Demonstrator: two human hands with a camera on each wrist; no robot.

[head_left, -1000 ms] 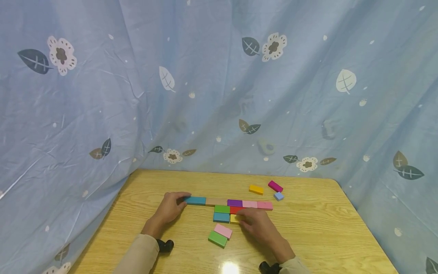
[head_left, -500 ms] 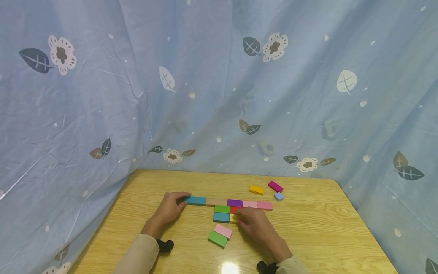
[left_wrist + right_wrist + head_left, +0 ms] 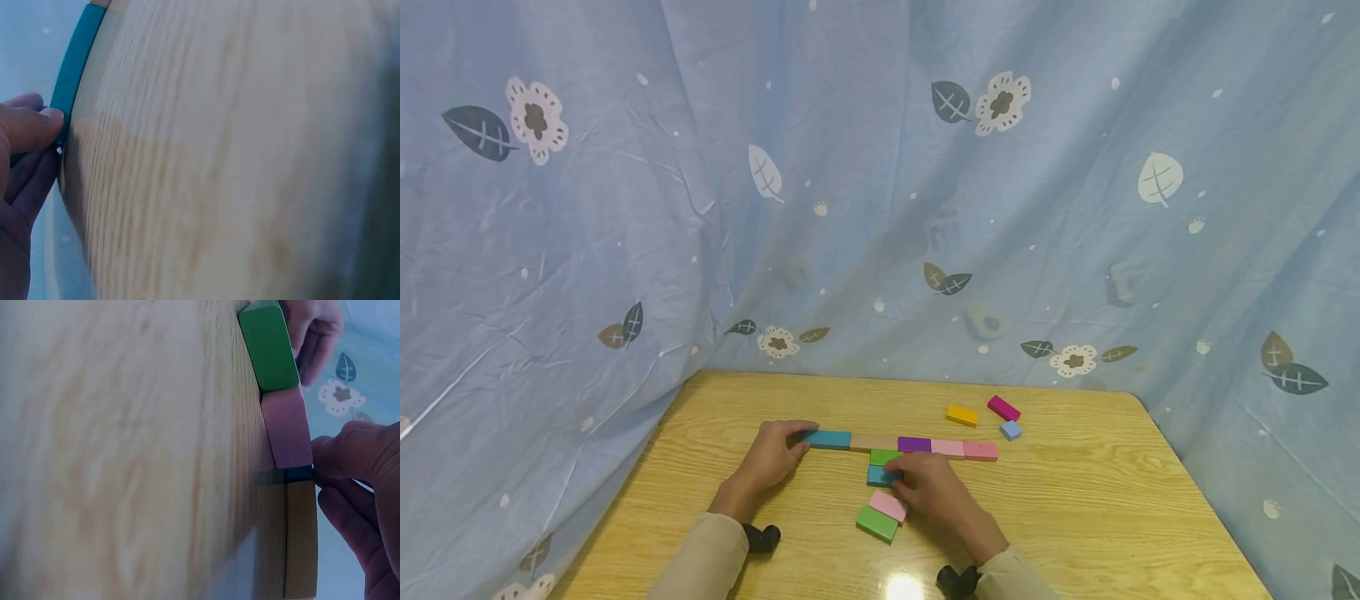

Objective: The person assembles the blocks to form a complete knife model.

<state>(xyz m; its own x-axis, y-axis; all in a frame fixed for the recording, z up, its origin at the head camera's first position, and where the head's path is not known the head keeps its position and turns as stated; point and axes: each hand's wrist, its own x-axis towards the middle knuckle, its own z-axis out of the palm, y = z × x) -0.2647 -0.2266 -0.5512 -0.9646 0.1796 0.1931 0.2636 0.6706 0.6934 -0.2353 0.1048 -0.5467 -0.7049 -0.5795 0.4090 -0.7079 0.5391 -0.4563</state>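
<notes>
In the head view, my left hand pinches the left end of a long blue block; the left wrist view shows the thumb against that block's side. This block begins a row with a tan block, a purple block and two pink ones. Below the row, my right hand holds a shorter blue block between index finger and thumb. A green block lies right behind it. The right hand hides most of the red block and the yellow block.
Nearer me, a loose pink block touches a green block. An orange block, a magenta block and a small light blue block lie at the back right. A patterned curtain hangs behind the wooden table.
My right hand has moved left from the red and yellow blocks to the shorter blue block, covering the yellow one. The left hand stays at the long blue block.
</notes>
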